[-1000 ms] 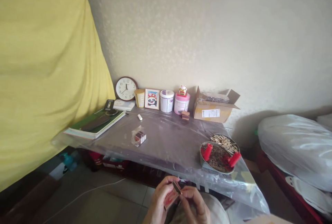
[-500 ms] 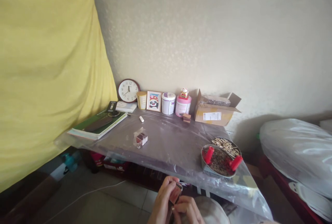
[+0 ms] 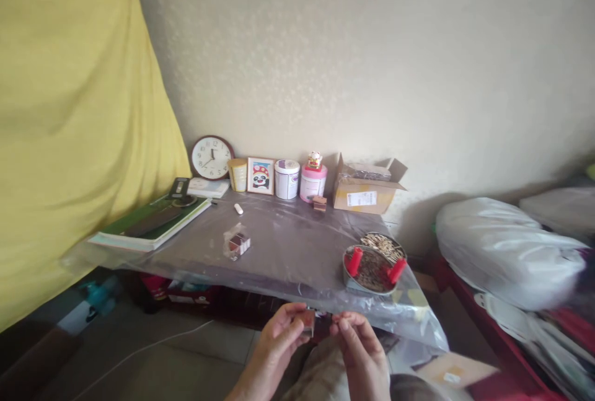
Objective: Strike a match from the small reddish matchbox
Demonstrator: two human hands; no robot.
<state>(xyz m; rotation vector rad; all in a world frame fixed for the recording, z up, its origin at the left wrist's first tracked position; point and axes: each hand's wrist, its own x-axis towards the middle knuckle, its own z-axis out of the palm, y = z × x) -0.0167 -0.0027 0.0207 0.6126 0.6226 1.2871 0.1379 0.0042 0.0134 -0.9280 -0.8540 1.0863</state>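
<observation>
At six o'clock in the view, low and close to the camera, the person's left hand [image 3: 279, 342] pinches a small matchbox [image 3: 308, 321] between thumb and fingertips. The right hand [image 3: 360, 345] is just beside the box, at its three o'clock, with its fingertips drawn together; whether they hold anything is too small to tell. A moment ago both hands were pressed together around the box. Now they have parted and the right hand no longer touches it, so the left alone carries the box.

Beyond the hands, at twelve o'clock, a low table [image 3: 288, 227] lies under a clear plastic sheet [image 3: 411, 317]. At two o'clock from the hands, a round tin [image 3: 346, 276] holds matchsticks and two red candles [image 3: 356, 261]. At ten o'clock sits a small wrapped pack [image 3: 237, 244]. Along the far edge a clock [image 3: 211, 157], jars [image 3: 286, 179] and an open cardboard box [image 3: 365, 193] stand against a pale wall [image 3: 348, 66]. Yellow cloth [image 3: 69, 116] fills nine o'clock, and a white bag [image 3: 502, 252] lies at three o'clock.
</observation>
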